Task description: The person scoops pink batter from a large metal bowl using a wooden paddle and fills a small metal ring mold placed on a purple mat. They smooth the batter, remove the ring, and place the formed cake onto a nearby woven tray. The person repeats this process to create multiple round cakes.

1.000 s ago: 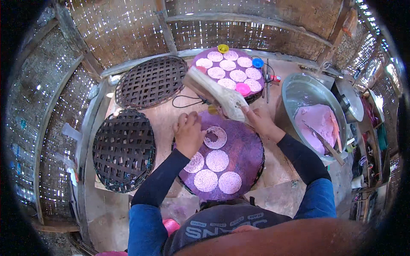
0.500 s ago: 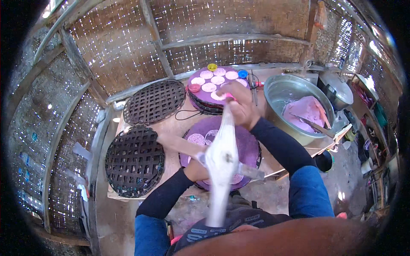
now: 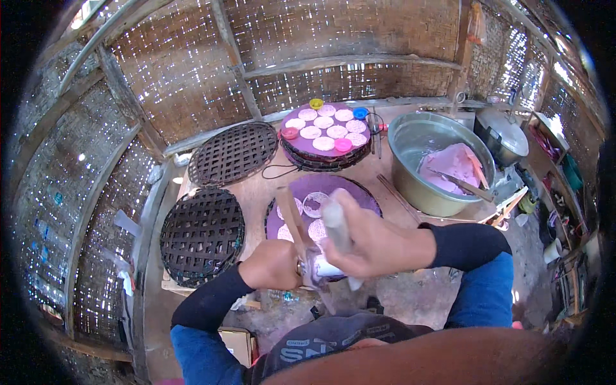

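A wooden and white hand press [image 3: 294, 221] is held up over the near round tray [image 3: 359, 189], which has a purple surface bearing several pale pink lacy discs [image 3: 315, 205]. My left hand [image 3: 273, 264] is closed around its wooden part, on the left side. My right hand [image 3: 385, 242] grips its pale rod-like handle [image 3: 335, 224], slightly blurred by motion. A white cylinder [image 3: 328, 266] shows below, between my hands. The discs on the tray's near side are partly hidden by my hands and the press.
Behind stands a stacked purple tray [image 3: 301, 146] with more discs and small yellow [image 3: 316, 102], blue [image 3: 360, 113], red [image 3: 290, 133] and pink [image 3: 343, 145] cups. Dark woven racks [image 3: 202, 234] lie left. At right, a large metal basin [image 3: 443, 204] holds pink dough [image 3: 452, 162] and a paddle [image 3: 476, 190].
My right hand has come down from the pink cup on the far tray and now grips the press handle. The press has turned, and my left hand has shifted left.
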`<state>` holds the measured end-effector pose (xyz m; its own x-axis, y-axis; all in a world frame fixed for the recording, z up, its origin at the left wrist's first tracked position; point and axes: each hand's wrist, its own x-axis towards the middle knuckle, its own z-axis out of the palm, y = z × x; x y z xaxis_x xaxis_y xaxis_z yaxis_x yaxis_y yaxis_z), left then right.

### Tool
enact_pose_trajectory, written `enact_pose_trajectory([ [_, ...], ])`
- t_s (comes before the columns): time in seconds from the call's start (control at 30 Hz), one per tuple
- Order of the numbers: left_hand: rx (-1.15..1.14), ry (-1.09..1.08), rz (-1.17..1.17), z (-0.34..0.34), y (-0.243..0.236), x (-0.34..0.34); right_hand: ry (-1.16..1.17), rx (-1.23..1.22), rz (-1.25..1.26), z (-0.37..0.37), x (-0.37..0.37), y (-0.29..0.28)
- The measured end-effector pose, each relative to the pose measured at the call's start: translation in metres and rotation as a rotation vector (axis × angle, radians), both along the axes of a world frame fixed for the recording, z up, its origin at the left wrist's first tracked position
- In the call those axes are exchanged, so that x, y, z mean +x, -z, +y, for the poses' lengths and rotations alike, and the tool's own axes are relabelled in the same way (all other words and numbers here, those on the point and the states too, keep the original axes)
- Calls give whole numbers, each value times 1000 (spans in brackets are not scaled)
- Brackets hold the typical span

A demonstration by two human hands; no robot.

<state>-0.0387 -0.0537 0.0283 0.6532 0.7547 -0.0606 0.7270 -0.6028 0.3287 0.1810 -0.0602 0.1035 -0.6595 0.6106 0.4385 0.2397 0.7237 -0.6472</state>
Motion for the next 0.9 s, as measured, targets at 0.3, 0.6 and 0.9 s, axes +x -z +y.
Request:
enact_pose_trajectory([
  [0.3, 85, 173, -880, 30, 43, 75, 131, -94, 1591, 93, 155, -2],
  [0.6, 478, -626, -1023, 80, 103, 66, 581, 410, -22, 109, 180, 91],
  [0.9, 526, -813, -906, 91, 131, 45, 808, 175, -1031, 118, 329, 117],
])
